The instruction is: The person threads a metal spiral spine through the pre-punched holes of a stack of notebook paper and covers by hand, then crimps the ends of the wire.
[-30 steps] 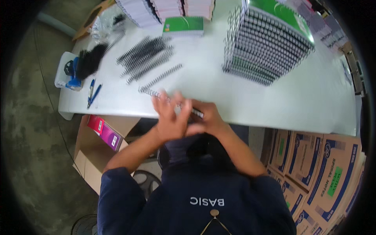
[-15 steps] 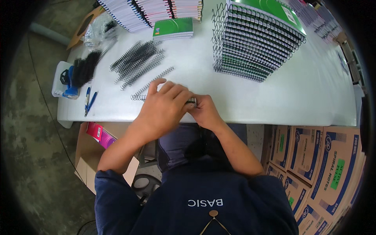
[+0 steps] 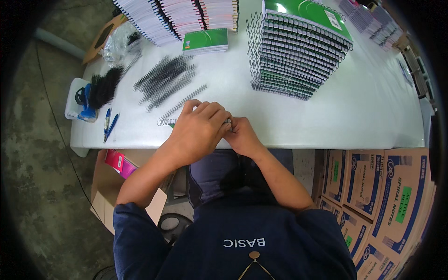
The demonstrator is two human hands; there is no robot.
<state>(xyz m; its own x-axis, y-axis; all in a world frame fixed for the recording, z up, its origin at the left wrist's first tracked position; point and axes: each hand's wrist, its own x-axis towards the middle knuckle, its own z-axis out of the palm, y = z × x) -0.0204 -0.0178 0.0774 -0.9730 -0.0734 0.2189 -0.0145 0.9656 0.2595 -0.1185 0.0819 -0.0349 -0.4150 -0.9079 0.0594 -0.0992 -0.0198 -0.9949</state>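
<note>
White table (image 3: 373,107) fills the upper part of the view, with rough concrete floor (image 3: 32,186) to its left and stacked cardboard boxes (image 3: 387,186) under its right end. At the table's left edge sits a small white tray (image 3: 74,100) with a blue tool and a bunch of black coils, and two blue pens (image 3: 109,123) lie just beside it. Further right a loose heap of dark wire spirals (image 3: 163,81) spreads across the top, and one single spiral (image 3: 179,105) lies slanted near the front edge. Behind them stand rows of notebooks (image 3: 177,14) and a lone green notebook (image 3: 205,41).

The left hand (image 3: 198,130) comes in from the lower left, forearm bent, and lies palm down at the front edge of the table, fingers curled over a wire spiral (image 3: 167,122) whose looped end sticks out to the left of the knuckles. The right hand (image 3: 242,135) meets it from the right, fingers pinched against the left fingertips at the spiral's other end; how much it actually grasps cannot be told, since the left hand covers it.

Right of the hands rises a tall stack of bound green notebooks (image 3: 298,51), well apart from them.
</note>
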